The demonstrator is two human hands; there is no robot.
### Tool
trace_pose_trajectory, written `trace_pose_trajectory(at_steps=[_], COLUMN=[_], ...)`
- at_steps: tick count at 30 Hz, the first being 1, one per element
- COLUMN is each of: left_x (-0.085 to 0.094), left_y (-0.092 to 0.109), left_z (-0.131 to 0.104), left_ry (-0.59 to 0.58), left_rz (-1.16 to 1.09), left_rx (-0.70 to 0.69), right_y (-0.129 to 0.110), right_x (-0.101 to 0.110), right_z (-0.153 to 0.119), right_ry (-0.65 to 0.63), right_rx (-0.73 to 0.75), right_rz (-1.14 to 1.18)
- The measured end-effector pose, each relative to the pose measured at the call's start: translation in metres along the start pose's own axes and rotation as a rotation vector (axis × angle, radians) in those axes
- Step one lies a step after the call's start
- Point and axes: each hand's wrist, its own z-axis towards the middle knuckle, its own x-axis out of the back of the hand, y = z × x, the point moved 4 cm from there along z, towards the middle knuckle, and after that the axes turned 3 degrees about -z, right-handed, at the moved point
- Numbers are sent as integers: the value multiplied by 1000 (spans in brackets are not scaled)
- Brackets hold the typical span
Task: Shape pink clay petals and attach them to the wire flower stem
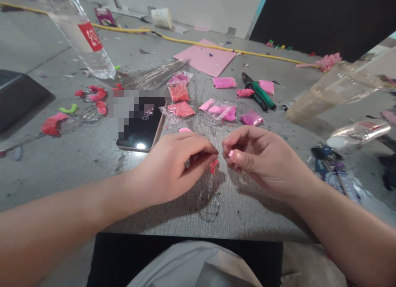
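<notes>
My left hand (168, 165) pinches a small coral-red clay piece (213, 166) on a thin twisted wire (209, 206). The wire hangs below the fingers and ends in a round loop near the table's front edge. Just to the right, my right hand (267, 159) is closed, with a small bit of pink clay (230, 153) at the thumb tip. A narrow gap separates the two hands. Behind them lie clear packets of pink clay (227, 112) and coral clay (181, 109). A loose pink lump (185, 130) shows partly behind my left hand.
A phone (140, 124) with its light on lies left of centre. Green-handled pliers (261, 95), a pink sheet (206, 58) and a bundle of wires (151, 78) lie farther back. A water bottle (89, 43) stands left; a cloudy plastic container (328, 89) stands right.
</notes>
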Motion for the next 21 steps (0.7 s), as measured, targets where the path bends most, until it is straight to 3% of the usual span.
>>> trace_pose_trajectory(at_steps=[3, 9, 15, 21], left_x=[10, 14, 0, -6], left_y=[-16, -43, -45, -45], left_z=[8, 16, 15, 13], left_ry=[-23, -250, -369, -343], left_rz=[134, 293, 348, 323], left_rx=[29, -9, -19, -12], right_y=[-1, 7, 9, 10], right_x=[5, 21, 23, 21], right_z=[4, 17, 20, 18], right_ry=[33, 140, 180, 156], right_rx=[70, 117, 82, 98], right_rz=[-63, -286, -322, -328])
